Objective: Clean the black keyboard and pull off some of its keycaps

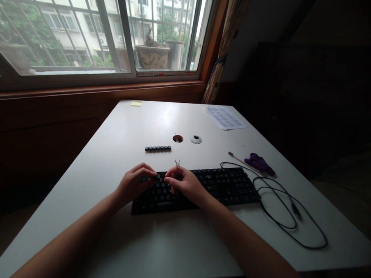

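Observation:
A black keyboard (226,186) lies across the white table in front of me. Over its left end, my left hand (137,180) pinches a small black keycap (157,177) between thumb and fingertips. My right hand (183,182) is closed around a keycap puller (177,165) just to the right, its two thin wire prongs pointing up and away from me. The puller's handle is mostly covered by my fingers. Beyond the keyboard stands a short row of several loose black keycaps (158,148). My hands hide part of the upper left keys.
The keyboard's black cable (287,227) loops over the table (88,184) at right. A purple cloth (260,163) and a thin brush (238,159) lie behind it. Farther back are a cable hole (177,138), a round grommet (195,139), printed paper (226,118) and yellow sticky notes (136,103).

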Tool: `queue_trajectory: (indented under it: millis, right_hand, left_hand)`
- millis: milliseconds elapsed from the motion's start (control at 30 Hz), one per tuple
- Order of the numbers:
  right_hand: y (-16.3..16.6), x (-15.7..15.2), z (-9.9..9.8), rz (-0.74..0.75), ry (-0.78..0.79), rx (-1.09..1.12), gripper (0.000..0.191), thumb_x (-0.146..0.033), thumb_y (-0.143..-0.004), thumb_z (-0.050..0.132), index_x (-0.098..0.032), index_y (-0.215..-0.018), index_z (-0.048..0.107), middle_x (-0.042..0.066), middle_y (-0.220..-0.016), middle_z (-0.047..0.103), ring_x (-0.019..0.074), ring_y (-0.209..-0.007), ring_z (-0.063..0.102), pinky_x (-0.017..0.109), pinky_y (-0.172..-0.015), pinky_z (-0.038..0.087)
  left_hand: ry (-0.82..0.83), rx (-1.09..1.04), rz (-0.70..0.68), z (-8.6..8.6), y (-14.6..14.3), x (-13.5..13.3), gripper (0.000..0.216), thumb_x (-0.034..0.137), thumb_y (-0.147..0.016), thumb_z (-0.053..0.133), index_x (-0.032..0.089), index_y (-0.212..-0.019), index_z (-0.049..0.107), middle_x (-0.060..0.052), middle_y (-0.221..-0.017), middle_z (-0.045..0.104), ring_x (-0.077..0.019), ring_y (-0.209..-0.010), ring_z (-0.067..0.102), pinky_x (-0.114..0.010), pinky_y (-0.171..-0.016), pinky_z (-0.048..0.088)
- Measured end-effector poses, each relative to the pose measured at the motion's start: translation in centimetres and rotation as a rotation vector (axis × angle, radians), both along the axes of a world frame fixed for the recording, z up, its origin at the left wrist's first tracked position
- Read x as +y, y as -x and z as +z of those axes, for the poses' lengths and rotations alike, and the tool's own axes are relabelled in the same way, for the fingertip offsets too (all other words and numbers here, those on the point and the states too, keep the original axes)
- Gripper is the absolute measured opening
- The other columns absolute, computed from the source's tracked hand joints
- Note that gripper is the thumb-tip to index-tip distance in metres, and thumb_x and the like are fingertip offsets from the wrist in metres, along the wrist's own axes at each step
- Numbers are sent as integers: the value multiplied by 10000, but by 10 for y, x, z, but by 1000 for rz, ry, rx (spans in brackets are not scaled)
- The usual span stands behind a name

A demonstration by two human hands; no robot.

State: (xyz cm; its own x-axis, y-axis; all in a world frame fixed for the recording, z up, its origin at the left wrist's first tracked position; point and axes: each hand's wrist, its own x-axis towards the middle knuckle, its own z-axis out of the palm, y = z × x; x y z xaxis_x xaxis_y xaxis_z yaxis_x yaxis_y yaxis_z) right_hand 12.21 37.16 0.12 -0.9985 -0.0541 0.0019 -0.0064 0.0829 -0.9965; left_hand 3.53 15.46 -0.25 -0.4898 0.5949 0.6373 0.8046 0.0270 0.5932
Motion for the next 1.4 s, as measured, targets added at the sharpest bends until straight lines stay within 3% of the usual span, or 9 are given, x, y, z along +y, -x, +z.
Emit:
queue_trajectory:
  millis: [367,633,900,1100,1233,1400]
  right_hand:
    - [-2,-3,4,26,-132,27,398,-517,-776,773,-206,-1022,741,-40,-601,574,118,-513,561,243,-523,426]
    - [-3,-5,3,24,-173,72,354,-498,-796,757,-209,-1000,746,-47,-592,545,120,-519,550,245,-530,399]
    - [-3,-3,3,6,-232,112,294,-452,-806,754,-213,-976,748,-54,-603,483,106,-553,437,258,-564,342]
    - [-4,-2,3,-35,-197,91,325,-483,-792,763,-213,-971,737,-53,-619,452,113,-581,414,264,-571,328]
    - [-1,8,5,-84,-168,88,344,-505,-781,764,-225,-981,738,-38,-657,474,124,-609,416,275,-585,344]
    - [16,43,5,-171,-203,112,365,-514,-792,741,-218,-1005,732,-44,-649,447,121,-595,391,277,-572,323]
  left_hand:
    - [53,86,-33,-5,-3,1,116,212,-874,724,201,-980,679,-49,-855,678,-139,-733,658,-232,-645,539]
    - [71,94,-41,-4,-4,3,74,234,-901,684,199,-966,686,-60,-842,684,-150,-728,659,-246,-651,547]
    - [86,121,-63,-6,-2,2,175,189,-887,701,205,-1059,671,-70,-899,679,-162,-783,657,-264,-695,551]
    - [91,103,-36,-5,0,0,173,183,-898,679,205,-1068,668,-63,-901,673,-161,-784,652,-264,-703,540]
    - [110,91,0,-6,3,-1,109,171,-932,615,205,-1014,678,-61,-880,671,-164,-790,643,-270,-714,527]
    - [192,84,17,-11,11,-2,111,202,-966,573,198,-1006,677,-76,-920,674,-182,-846,621,-308,-768,516]
